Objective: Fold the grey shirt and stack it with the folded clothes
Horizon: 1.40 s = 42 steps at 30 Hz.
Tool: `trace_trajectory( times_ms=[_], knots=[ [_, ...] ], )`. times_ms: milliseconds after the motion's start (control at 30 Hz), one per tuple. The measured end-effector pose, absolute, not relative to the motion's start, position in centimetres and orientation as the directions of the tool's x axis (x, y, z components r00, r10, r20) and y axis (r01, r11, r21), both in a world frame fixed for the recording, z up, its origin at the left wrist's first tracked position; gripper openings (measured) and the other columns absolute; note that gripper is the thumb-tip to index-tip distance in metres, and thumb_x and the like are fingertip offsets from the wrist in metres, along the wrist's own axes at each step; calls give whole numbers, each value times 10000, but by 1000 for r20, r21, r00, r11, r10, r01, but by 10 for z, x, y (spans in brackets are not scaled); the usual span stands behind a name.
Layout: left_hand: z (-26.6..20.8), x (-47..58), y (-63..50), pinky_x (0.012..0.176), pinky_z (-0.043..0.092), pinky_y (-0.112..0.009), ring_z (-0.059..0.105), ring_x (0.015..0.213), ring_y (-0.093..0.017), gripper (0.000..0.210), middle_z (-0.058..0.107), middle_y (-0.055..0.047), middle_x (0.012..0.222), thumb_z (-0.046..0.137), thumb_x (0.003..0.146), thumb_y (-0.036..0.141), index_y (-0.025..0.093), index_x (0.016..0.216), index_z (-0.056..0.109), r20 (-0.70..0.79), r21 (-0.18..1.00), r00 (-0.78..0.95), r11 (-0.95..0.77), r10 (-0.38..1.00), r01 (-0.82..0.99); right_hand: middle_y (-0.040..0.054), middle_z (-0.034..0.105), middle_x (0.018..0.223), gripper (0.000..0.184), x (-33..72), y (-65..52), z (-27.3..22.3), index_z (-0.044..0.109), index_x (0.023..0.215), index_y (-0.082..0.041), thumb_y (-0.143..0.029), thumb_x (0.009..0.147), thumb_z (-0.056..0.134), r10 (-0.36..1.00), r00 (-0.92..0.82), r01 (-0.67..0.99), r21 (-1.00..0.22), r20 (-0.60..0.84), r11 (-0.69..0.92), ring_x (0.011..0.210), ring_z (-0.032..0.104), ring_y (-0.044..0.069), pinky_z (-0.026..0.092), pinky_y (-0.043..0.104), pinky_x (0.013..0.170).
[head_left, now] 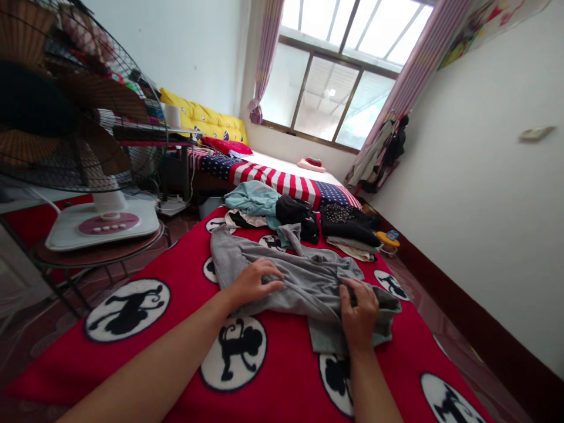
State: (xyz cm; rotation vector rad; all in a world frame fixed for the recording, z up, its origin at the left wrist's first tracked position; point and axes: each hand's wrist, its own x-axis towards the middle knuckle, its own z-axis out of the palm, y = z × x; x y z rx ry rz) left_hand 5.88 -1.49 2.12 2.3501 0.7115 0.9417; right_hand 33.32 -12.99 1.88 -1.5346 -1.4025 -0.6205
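A grey long-sleeved top [304, 288] lies rumpled on a red monkey-print blanket [176, 364], stretched crosswise over its farther half. One end comes near the blanket's left edge; the other, with a paler grey-green hem turned towards the near side, comes close to the right edge.

The left hand [255, 283] rests on the top's left half, thumb and forefinger apart, with no cloth visibly pinched. The right hand [360, 308] is over the right half, fingers bent down to the fabric; whether that grip is clamped on a fold I cannot tell, since the hand hides its own fingertips.

The step in hand looks like spreading and straightening the top, as creases run between the hands and one sleeve juts towards the far edge. The next move seems to call for light, flat pressure outward, or a pinch on a loose edge, without dragging the blanket along.

Towards the far left corner sit a loose light-blue garment [253, 198] and a bunched black garment [297, 214]; a stack of folded dark clothes [350, 226] fills the far right corner.
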Motion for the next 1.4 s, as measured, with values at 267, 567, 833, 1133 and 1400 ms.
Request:
trace_trajectory(
  times_ms=[267,567,833,1133,1400],
  knots=[
    [32,7,-35,880,460,-354,571,1030,-249,485,590,-72,1140,740,704,425,259,1149,640,270,315,795,-830,543,460,93,715,952,483,343,-122,6,719,866,-173,-495,946,368,625,329,924,-377,708,-59,969,586,243,387,368,896],
    [86,-35,-51,605,426,-213,608,713,-151,198,697,35,788,723,669,209,275,855,725,-357,390,822,-730,443,562,45,709,683,548,334,-132,16,724,754,-223,-583,921,346,740,492,805,-564,458,-186,677,627,210,359,289,654],
    [98,-15,-3,497,439,-213,620,561,-150,255,693,-16,666,636,737,398,187,844,730,-465,611,785,-493,409,619,11,674,572,475,317,-134,24,711,733,-244,-560,901,399,781,489,806,-545,389,-233,630,628,207,312,272,589],
    [41,82,50,888,481,-308,637,993,-208,308,712,-80,1067,505,826,202,173,1058,705,229,597,478,-511,848,619,17,712,717,330,325,-131,13,703,878,-233,-474,875,477,744,506,781,-598,436,-181,704,646,211,404,289,650],
    [8,61,66,929,420,-428,544,1067,-293,261,642,-96,1089,606,797,331,209,1002,712,311,508,286,-413,906,756,73,683,904,206,314,-109,36,658,919,-190,-307,898,490,472,286,889,-414,834,193,874,622,201,461,330,832]
  ],
)
